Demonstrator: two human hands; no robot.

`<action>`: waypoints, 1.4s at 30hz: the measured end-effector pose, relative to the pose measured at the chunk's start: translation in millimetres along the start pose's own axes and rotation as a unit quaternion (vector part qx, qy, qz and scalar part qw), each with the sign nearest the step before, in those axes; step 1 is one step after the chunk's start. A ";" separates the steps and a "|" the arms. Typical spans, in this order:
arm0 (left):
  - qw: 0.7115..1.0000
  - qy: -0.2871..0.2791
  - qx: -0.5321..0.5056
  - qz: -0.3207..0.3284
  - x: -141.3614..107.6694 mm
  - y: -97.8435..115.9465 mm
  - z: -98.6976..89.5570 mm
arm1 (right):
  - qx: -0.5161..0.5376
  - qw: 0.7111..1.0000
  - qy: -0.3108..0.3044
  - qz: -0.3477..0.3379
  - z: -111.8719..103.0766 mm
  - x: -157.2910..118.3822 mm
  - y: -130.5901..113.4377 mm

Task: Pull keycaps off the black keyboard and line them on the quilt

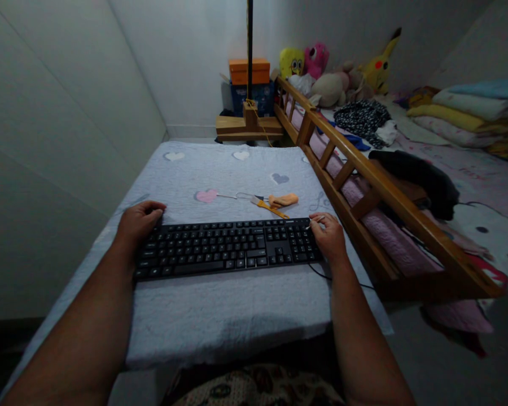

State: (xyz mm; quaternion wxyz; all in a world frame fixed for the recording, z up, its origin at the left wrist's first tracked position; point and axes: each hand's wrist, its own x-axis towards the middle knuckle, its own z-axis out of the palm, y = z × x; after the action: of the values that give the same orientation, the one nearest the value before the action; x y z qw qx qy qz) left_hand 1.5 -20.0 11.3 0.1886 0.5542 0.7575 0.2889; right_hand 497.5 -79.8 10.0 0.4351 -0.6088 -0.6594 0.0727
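A black keyboard (224, 247) lies across the cloth-covered table (220, 316), its keys facing up. At its left end, my left hand (141, 223) rests with fingers curled against the far corner of the keyboard. My right hand (328, 234) pinches a thin white cotton swab (315, 221) over the number keys at the right end. Beyond the keyboard lie a yellow-handled brush (271, 209), a folded orange cloth (283, 200) and another thin white swab (227, 196).
Along the table's right side runs a wooden bed rail (351, 163), with bedding and plush toys behind it. A wooden stand (249, 128) and an orange box (249, 71) are at the back. The keyboard's cable (322, 274) trails right.
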 end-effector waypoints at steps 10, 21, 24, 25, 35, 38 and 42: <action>1.000 0.002 0.002 0.010 3.8 -4.2 2.1 | 0.009 1.000 0.006 -0.002 3.1 -0.1 3.9; 1.000 0.010 0.008 -0.009 2.8 -0.5 1.7 | 0.003 1.000 0.003 -0.014 0.9 -1.9 4.1; 1.000 0.008 0.009 -0.019 1.7 0.5 1.2 | 0.003 1.000 0.004 -0.013 1.0 -2.3 3.5; 1.000 0.008 0.010 -0.021 1.4 0.6 1.2 | 0.003 1.000 0.004 -0.013 1.2 -2.3 3.2; 1.000 0.003 0.010 -0.017 0.1 3.1 0.2 | 0.000 1.000 0.011 -0.015 3.7 -2.4 4.6; 1.000 0.005 0.014 -0.017 -0.1 4.3 -0.2 | 0.000 1.000 0.010 -0.018 3.8 -2.7 5.7; 1.000 0.005 0.014 -0.012 -0.1 6.5 -1.0 | 0.004 1.000 0.004 -0.021 3.7 -2.5 5.8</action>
State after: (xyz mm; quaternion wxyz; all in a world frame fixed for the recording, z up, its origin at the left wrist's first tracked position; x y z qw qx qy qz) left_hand 5.7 -18.9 16.3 0.1803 0.5464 0.7691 0.2784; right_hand 499.1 -79.0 2.9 0.4421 -0.5932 -0.6698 0.0640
